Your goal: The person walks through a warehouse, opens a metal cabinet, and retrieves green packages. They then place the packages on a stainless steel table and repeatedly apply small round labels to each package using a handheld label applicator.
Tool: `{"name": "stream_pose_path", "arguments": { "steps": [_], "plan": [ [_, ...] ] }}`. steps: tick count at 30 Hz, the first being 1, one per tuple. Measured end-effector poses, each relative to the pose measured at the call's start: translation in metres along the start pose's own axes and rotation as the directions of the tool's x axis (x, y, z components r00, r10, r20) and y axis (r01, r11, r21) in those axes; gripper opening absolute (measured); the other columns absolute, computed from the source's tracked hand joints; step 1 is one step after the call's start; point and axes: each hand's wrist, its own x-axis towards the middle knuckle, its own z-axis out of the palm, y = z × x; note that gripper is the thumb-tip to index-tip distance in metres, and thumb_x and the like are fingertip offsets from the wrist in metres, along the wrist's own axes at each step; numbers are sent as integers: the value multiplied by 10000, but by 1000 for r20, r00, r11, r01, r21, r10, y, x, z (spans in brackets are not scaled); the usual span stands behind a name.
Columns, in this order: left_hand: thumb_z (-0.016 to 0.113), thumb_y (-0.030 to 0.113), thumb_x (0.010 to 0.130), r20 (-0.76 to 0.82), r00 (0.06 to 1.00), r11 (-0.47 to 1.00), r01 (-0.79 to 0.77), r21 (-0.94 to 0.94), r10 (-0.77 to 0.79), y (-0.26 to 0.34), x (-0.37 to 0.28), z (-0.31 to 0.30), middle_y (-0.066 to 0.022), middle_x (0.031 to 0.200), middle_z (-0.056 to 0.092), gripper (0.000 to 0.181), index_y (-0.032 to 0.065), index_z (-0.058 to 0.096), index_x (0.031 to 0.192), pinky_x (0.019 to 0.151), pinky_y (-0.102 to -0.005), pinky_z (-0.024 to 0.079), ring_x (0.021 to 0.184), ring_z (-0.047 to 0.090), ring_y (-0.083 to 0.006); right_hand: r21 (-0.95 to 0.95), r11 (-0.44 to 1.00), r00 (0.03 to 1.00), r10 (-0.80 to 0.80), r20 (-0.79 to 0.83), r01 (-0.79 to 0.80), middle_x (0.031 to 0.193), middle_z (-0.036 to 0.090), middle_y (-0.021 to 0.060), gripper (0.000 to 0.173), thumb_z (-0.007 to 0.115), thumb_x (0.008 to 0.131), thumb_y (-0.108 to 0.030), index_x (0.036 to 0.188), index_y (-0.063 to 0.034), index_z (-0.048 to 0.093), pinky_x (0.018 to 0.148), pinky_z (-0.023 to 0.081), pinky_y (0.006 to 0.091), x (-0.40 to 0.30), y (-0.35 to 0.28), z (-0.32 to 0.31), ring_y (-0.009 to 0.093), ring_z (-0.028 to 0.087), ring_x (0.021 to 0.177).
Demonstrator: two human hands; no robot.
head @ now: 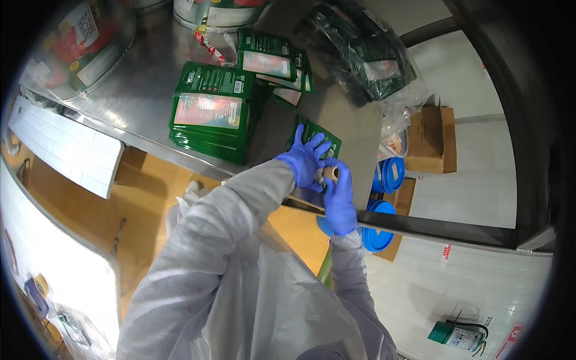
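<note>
My left hand (306, 158), in a blue glove, lies with fingers spread on a green printed pouch (330, 137) near the corner of the steel table. Part of that pouch is hidden beneath the hand. Close against it, my right hand (340, 198), gloved the same way, grips a small roll with a beige hollow core (331, 173). The roll sits by the pouch's near end; whether it touches the pouch is hidden. A tall stack of green pouches (209, 103) stands to the left, with a smaller, fanned pile of pouches (267, 60) behind it.
Large clear containers with printed labels (85, 49) stand at the far left of the steel table (148, 108). A clear bag of pouches (373, 58) lies at the back right. Beyond the right edge are blue-lidded tubs (380, 225) and an open cardboard box (429, 139).
</note>
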Motion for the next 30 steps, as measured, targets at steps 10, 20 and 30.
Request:
{"name": "stream_pose_path", "arguments": {
  "steps": [10,20,30],
  "plan": [
    [491,787,736,-10,1000,1000,12,-13,-12,-4,1,0,-50,1614,106,942,320,243,1516,1030,-772,-9,1481,55,-327,10,999,998,48,38,-49,1179,517,200,385,553,903,16,1260,-70,436,917,435,405,0,-11,-6,369,538,1079],
    [492,782,744,22,1000,1000,-21,-11,21,-3,-1,-5,-48,1614,105,947,304,238,1521,1037,-765,-11,1482,37,-328,40,997,997,72,14,-72,1154,517,223,451,560,867,56,1280,-59,419,886,444,446,-12,-10,-5,408,538,1065],
    [535,769,722,-22,1000,1000,-20,-20,20,0,-5,-3,-53,1610,126,952,310,266,1512,1032,-773,5,1478,66,-332,-22,996,996,87,3,-87,1177,515,213,426,592,897,-17,1281,-63,414,929,430,405,-8,-8,-8,379,524,1098]
  ]
}}
